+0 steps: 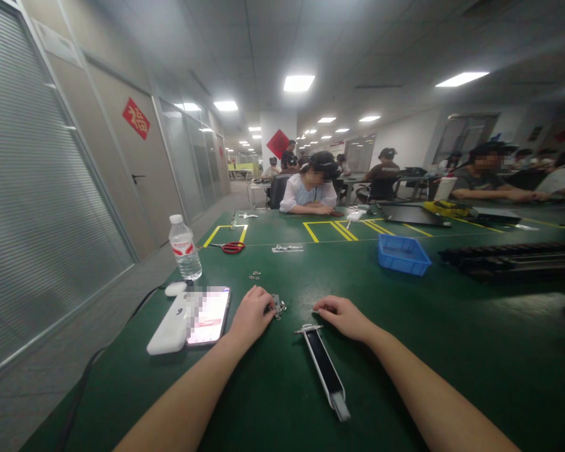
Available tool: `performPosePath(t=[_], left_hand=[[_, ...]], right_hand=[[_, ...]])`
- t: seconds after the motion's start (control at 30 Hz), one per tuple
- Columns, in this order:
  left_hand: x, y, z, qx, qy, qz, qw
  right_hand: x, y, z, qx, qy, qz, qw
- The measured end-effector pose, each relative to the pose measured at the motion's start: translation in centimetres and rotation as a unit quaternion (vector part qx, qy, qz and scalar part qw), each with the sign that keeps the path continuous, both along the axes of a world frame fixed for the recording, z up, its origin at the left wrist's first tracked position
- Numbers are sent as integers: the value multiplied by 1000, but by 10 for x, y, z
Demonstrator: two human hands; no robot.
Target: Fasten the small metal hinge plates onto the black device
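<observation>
My left hand (253, 314) is closed, its fingertips at a small flat metal plate (276, 302) with little shiny metal pieces (282, 307) beside it. Across from it, my right hand (343, 315) is curled in a pinch low over the table; whatever sits between thumb and finger is too small to name. Between my forearms lies a long white-framed part with a dark inside (324, 364), a thin metal rod across its far end. Several small metal rings (255, 275) rest beyond my left hand.
Left on the green table (273, 402) are a phone (209, 317), a white power bank (167, 326) and a water bottle (184, 248). Red-handled scissors (233, 247), a blue bin (403, 254) and a long black part (508, 257) lie farther off. A person (311, 188) sits opposite.
</observation>
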State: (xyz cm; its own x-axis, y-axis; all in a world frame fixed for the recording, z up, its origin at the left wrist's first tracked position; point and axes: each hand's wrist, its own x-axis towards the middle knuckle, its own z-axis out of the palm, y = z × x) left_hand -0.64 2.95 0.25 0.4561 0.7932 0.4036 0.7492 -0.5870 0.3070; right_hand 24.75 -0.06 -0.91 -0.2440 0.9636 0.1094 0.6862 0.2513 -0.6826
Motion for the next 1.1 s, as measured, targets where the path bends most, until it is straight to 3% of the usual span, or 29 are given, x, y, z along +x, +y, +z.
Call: performPosePath(t=[0.23,0.37,0.53,0.73,0.97,1.1], left_hand=[[-2,1,-5,-20,-33,-23,999],[-6,3,0,-9,-56,-38,998],[-21,8,9,39,-81,-8,996],[-41,14,15,21,-54,49,997],[-48,19,18,41,-20,105,993],[-45,19,14,16,21,113,993]], right_hand=[[1,1,-2,9,3,4,1000],[2,1,-3,5,8,4,1000],[3,2,-5,3,18,11,1000],[5,3,-7,8,22,12,1000],[5,2,-4,1,15,9,1000],[4,2,-4,4,11,13,1000]])
